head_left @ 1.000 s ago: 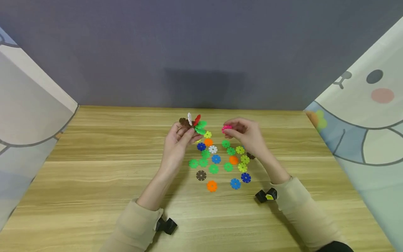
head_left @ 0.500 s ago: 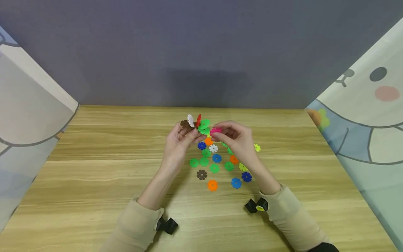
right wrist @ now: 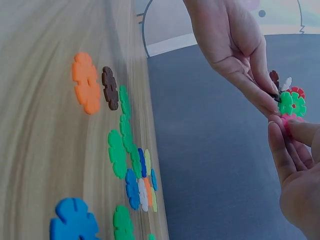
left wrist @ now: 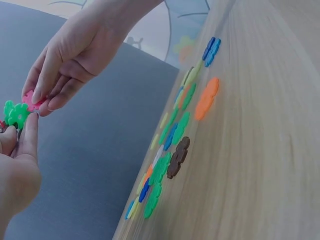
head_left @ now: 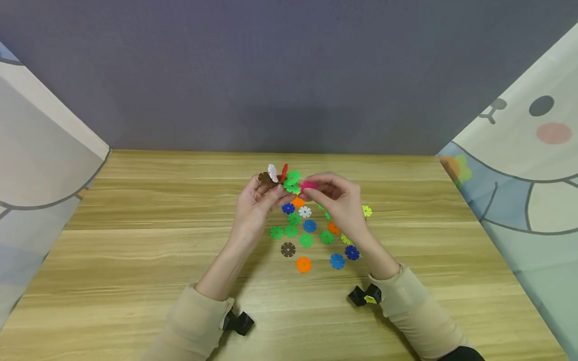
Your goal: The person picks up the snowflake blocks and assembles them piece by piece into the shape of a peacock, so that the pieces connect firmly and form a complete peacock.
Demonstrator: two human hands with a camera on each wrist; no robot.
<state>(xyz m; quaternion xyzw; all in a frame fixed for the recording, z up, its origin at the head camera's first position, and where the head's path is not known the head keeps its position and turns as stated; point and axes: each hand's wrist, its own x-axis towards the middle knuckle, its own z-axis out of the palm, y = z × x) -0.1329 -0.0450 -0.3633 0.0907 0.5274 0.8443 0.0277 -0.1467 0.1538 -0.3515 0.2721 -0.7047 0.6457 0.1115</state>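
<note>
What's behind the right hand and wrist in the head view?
Green discs, an orange disc and yellow discs peek past the right hand and wrist; anything fully covered cannot be seen.

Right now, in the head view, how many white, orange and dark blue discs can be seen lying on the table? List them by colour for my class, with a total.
White disc: 1
Orange discs: 3
Dark blue discs: 2
Total: 6

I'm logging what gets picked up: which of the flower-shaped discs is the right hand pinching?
The pink, flower-shaped plastic disc, pinched in the right hand. It is the only pink disc in view.
</note>
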